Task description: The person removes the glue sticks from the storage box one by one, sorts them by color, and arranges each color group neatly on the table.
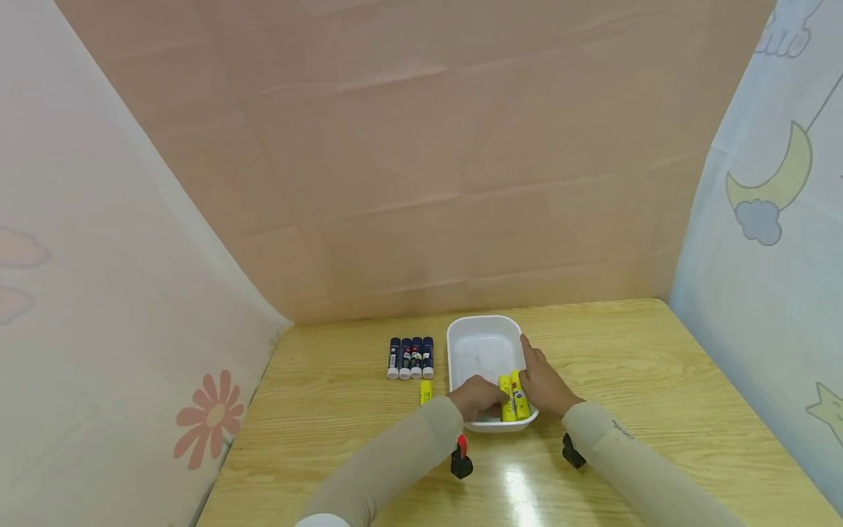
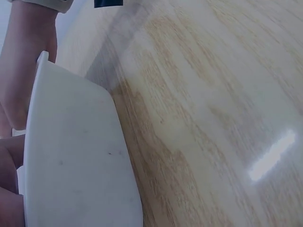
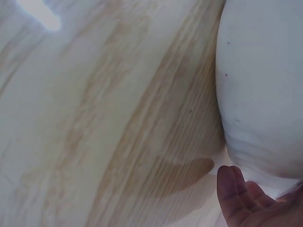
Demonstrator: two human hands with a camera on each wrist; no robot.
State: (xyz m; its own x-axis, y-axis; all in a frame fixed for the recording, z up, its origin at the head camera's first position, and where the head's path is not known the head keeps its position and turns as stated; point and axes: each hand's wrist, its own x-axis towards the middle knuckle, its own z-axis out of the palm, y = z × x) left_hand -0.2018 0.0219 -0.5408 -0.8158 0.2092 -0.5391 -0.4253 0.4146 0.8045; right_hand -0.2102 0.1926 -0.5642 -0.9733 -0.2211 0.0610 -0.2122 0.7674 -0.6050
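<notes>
In the head view a white tray (image 1: 484,351) stands on the table with two yellow glue sticks lying side by side at its near right corner. My left hand (image 1: 476,396) reaches over the near left part of the tray, its fingers gripping the left yellow glue stick (image 1: 506,410). The other yellow glue stick (image 1: 521,402) lies against the right wall. My right hand (image 1: 548,386) rests along that wall, fingers extended outside it and thumb side close to the sticks. In the right wrist view its fingers (image 3: 230,189) are loosely bent beside the tray.
Several dark blue glue sticks (image 1: 417,359) with white ends lie in a row left of the tray. One more yellow glue stick (image 1: 425,391) lies below the row, partly behind the left forearm. The wooden table (image 1: 612,344) meets hanging cloths at its back and sides.
</notes>
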